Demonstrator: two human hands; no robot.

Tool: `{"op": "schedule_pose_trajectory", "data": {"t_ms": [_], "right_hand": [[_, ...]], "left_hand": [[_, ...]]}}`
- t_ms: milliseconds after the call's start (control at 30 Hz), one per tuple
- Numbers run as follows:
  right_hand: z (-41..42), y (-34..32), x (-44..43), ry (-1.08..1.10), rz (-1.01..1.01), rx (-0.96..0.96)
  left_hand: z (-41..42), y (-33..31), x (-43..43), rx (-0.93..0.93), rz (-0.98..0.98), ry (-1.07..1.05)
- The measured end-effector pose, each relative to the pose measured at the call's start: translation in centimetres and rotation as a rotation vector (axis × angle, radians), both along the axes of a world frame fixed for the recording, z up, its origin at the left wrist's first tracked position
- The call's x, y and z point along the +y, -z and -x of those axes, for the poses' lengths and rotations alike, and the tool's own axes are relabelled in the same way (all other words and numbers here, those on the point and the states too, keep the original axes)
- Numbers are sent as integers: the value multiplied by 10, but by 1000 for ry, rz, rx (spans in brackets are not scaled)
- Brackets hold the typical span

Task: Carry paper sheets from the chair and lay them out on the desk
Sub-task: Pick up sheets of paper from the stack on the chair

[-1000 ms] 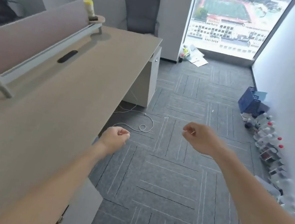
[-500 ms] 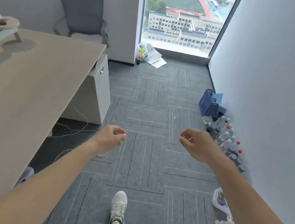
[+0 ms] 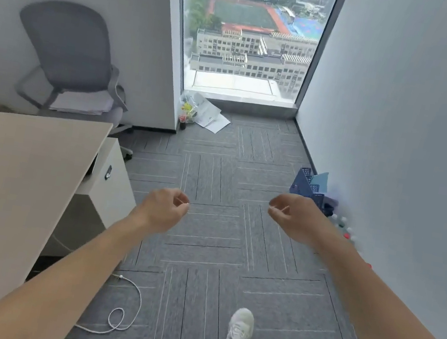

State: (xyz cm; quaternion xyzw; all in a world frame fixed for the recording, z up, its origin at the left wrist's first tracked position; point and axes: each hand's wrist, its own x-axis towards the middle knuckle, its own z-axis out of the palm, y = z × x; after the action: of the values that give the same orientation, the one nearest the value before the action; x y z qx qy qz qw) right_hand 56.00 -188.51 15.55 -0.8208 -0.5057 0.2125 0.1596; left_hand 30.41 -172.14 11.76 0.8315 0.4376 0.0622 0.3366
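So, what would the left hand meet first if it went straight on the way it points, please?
Probably nothing near: the left hand points over open carpet toward the window sill, right of the chair with the paper sheets. Depth is hard to judge.

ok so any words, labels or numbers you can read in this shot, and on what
No text here can be read.
loose papers by the window: faint print, too blurred.
paper stack on the chair: no print shows.
bottles along the wall: labels too small.
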Motion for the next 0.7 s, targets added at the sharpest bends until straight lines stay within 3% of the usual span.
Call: {"op": "schedule_pose_trajectory", "data": {"t_ms": [367, 700], "right_hand": [[-156, 26, 286, -221, 43, 71], [-178, 29, 571, -412, 15, -2]], "left_hand": [[-129, -7, 234, 216, -69, -116], [-128, 26, 464, 211, -5, -318]]}}
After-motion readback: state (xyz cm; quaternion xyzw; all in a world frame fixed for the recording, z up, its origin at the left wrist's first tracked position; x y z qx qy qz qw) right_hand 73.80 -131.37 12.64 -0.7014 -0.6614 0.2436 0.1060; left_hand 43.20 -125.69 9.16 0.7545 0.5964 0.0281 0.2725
